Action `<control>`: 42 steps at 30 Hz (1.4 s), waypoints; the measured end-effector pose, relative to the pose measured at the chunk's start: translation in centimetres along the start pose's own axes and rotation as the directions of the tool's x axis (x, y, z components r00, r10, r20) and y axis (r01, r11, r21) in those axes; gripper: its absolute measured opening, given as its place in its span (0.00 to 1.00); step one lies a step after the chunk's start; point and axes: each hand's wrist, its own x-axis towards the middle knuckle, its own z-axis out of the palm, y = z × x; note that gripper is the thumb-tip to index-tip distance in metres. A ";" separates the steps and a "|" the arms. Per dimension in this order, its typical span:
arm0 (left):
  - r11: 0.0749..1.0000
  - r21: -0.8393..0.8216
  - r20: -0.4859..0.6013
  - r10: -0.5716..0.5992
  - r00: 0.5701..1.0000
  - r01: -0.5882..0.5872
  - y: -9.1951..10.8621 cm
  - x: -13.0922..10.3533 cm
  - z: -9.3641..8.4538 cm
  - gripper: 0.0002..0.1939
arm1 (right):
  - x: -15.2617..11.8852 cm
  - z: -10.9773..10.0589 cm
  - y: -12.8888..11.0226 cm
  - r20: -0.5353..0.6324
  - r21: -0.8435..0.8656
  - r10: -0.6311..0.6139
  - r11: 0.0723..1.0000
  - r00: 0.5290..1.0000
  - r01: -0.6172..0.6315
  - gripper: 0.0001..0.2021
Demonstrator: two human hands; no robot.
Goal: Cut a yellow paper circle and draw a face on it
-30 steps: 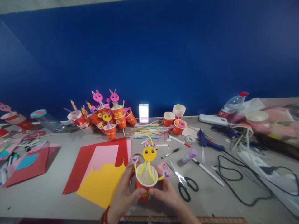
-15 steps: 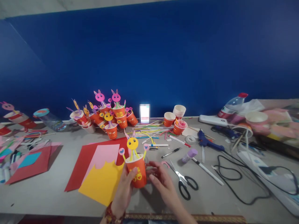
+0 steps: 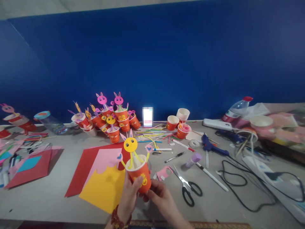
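Observation:
My left hand (image 3: 131, 188) is wrapped round an orange-red paper cup (image 3: 138, 173) with yellow print, held tilted above the table. A yellow paper face (image 3: 130, 145) with googly eyes and pink ears rises from the cup on pipe cleaners. Two yellow pipe-cleaner arms end in pink paper circles (image 3: 149, 148) with blue hearts. My right hand (image 3: 158, 194) has its fingers closed together at the cup's bottom edge; whatever they pinch there is hidden. Right of the cup lie a cut pink paper scrap (image 3: 164, 173) and black-handled scissors (image 3: 187, 186).
Yellow paper (image 3: 102, 187) and red paper (image 3: 76, 178) lie at the left. Finished cup puppets (image 3: 114, 135) crowd the back. Pipe cleaners (image 3: 152, 135), a glue stick (image 3: 193, 160), a glue gun (image 3: 214, 147) with its black cord (image 3: 235, 183), and a power strip (image 3: 274, 187) spread right.
The yellow face has risen higher out of the cup and shifted left, and the cup tilts more. My right hand has moved down from the cup's side to its base, uncovering the pink scrap.

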 end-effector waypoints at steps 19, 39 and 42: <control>0.974 0.076 0.133 0.202 0.970 -0.213 -0.9 0.2 -0.4 0.27 | -0.4 -0.4 1.3 -0.061 -0.090 -0.119 0.989 0.991 0.113 0.17; 0.976 -0.028 0.149 0.218 0.965 -0.216 0.5 0.8 -1.2 0.27 | -1.8 -1.3 2.9 -0.056 -0.368 -0.129 0.925 0.990 0.099 0.17; 0.979 -0.027 0.123 0.204 0.971 -0.202 0.5 0.8 -1.1 0.29 | -1.8 -1.2 2.8 -0.067 -0.380 -0.139 0.919 0.988 0.104 0.17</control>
